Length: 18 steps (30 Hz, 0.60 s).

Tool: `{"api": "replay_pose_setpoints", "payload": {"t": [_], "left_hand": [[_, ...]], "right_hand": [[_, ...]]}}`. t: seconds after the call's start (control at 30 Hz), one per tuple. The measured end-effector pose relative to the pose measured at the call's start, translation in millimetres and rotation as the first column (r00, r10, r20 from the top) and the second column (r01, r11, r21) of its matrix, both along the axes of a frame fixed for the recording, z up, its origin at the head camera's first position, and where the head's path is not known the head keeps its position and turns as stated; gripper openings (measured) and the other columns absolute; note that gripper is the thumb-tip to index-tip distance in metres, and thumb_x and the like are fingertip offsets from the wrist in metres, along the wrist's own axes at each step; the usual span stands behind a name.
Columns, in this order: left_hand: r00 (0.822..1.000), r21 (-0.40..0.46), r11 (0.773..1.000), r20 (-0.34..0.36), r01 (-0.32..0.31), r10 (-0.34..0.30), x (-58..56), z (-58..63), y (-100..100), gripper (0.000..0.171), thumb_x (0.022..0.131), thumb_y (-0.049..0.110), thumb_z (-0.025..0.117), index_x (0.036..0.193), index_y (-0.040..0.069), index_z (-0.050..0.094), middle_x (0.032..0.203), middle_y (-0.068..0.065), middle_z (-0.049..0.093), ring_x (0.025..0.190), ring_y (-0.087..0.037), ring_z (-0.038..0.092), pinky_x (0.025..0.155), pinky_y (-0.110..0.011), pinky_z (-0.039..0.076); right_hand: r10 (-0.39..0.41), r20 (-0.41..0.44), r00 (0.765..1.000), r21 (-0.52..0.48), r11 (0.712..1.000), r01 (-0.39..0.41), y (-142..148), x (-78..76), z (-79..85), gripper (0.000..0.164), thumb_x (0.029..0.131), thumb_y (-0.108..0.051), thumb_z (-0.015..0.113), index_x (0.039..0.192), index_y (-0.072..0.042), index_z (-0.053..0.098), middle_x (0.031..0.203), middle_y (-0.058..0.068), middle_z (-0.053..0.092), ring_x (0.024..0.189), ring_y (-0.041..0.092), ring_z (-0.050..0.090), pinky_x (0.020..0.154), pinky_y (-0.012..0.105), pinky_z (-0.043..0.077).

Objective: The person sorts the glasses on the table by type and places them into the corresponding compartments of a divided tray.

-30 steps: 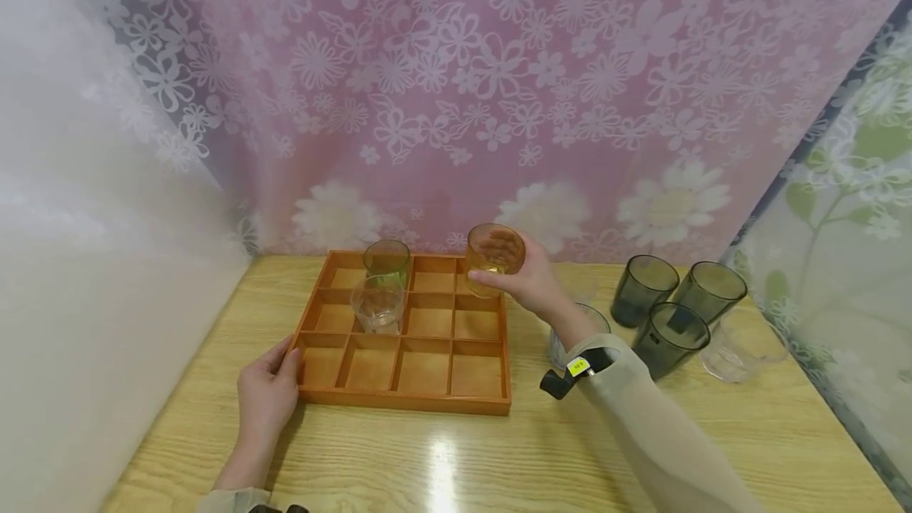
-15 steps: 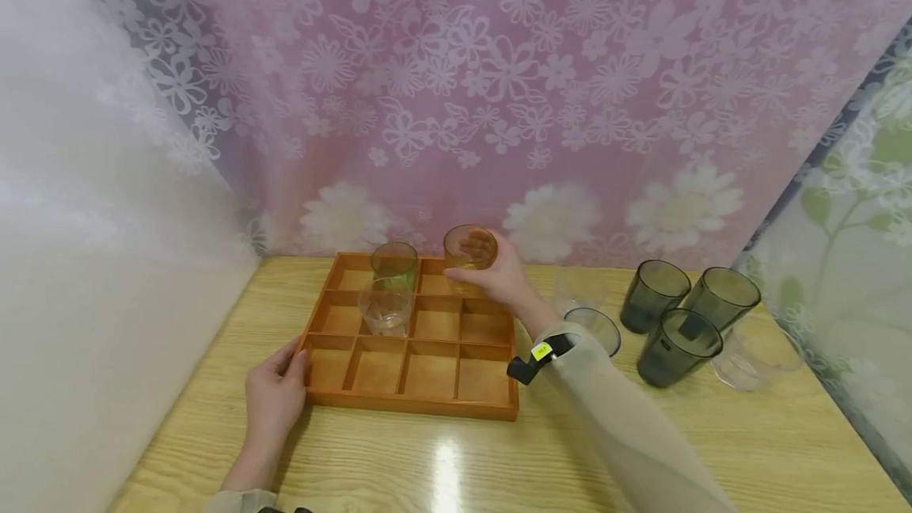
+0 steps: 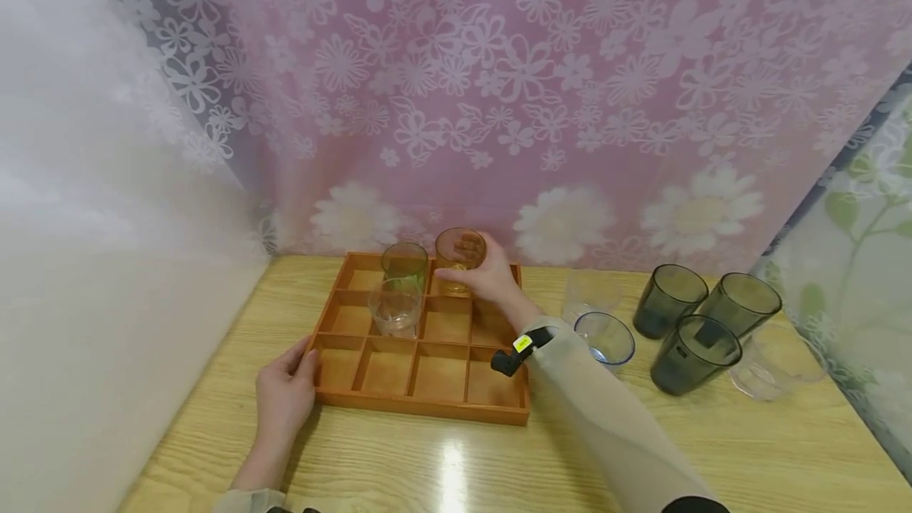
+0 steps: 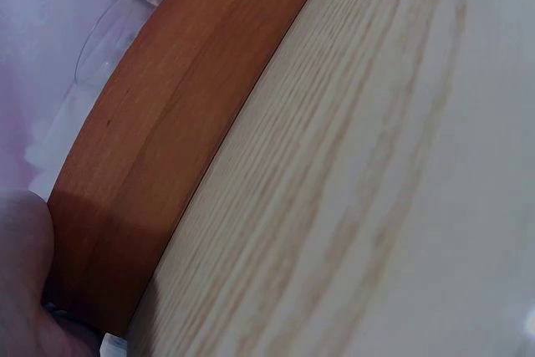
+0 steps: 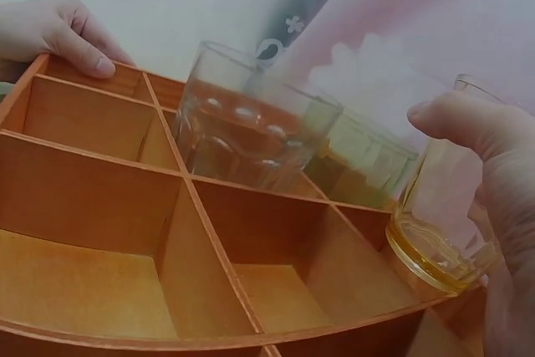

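My right hand [image 3: 492,271] holds an amber drinking glass [image 3: 450,248], thumb on the near side and fingers behind. In the right wrist view the glass's thick base [image 5: 422,261] tilts slightly close over the divider edges at the back of a wooden compartment tray [image 3: 420,408]. A green glass [image 3: 404,260] stands in the back row, left of the amber one. Just in front of the green glass, a clear glass [image 3: 396,309] sits in the middle row. My left hand [image 3: 286,386] grips the tray's left wall near the front corner, thumb over the rim.
Right of the tray stand a blue-rimmed clear glass [image 3: 604,339] and a faint clear glass [image 3: 591,295]. Further right are three dark grey glasses [image 3: 694,355] with clear glassware [image 3: 762,374] beside them. A pink floral curtain [image 3: 456,101] hangs directly behind the tray.
My right hand has carried the amber glass left over the tray's back row, near the green glass. The head view has shifted slightly left. My left hand keeps its grip on the tray.
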State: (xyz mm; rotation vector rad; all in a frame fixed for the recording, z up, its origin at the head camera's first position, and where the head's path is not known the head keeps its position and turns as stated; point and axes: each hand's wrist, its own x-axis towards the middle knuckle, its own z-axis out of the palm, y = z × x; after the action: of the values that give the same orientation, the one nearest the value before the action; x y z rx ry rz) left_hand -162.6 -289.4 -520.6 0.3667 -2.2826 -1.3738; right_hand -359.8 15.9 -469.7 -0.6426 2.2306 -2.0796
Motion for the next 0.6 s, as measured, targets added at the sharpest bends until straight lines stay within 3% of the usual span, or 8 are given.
{"api": "replay_pose_setpoints", "payload": {"t": [0.2, 0.37, 0.6], "left_hand": [[1.000, 0.016, 1.000, 0.005, 0.003, -0.003, 0.1, 0.2, 1, 0.031, 0.105, 0.002, 0.064, 0.133, -0.008, 0.069, 0.123, -0.027, 0.071, 0.115, -0.036, 0.067, 0.078, -0.003, 0.046], [1.000, 0.031, 1.000, 0.025, 0.005, -0.005, -0.3, 0.0, 2, 0.032, 0.105, 0.004, 0.064, 0.135, -0.007, 0.068, 0.126, -0.026, 0.071, 0.116, -0.035, 0.067, 0.077, -0.004, 0.048], [1.000, 0.001, 1.000, 0.005, -0.003, 0.003, -1.1, -3.8, -1, 0.031, 0.105, 0.003, 0.065, 0.134, -0.008, 0.068, 0.124, -0.026, 0.071, 0.115, -0.036, 0.067, 0.078, -0.004, 0.046]], "right_hand": [[0.012, 0.000, 1.000, 0.014, 1.000, -0.012, -6, -5.5, -7.3, 0.075, 0.085, -0.005, 0.091, 0.147, -0.001, 0.050, 0.143, 0.019, 0.057, 0.129, 0.036, 0.059, 0.109, 0.048, 0.049], [-0.013, 0.014, 1.000, 0.079, 0.997, 0.012, -6, -4.6, -10.9, 0.078, 0.084, -0.015, 0.094, 0.149, -0.009, 0.051, 0.143, 0.009, 0.058, 0.131, 0.028, 0.058, 0.110, 0.046, 0.048], [-0.020, 0.034, 0.999, 0.154, 0.988, 0.014, -5, -4.4, -13.5, 0.081, 0.083, -0.026, 0.094, 0.150, -0.012, 0.050, 0.143, 0.005, 0.060, 0.131, 0.026, 0.058, 0.112, 0.046, 0.047]]}}
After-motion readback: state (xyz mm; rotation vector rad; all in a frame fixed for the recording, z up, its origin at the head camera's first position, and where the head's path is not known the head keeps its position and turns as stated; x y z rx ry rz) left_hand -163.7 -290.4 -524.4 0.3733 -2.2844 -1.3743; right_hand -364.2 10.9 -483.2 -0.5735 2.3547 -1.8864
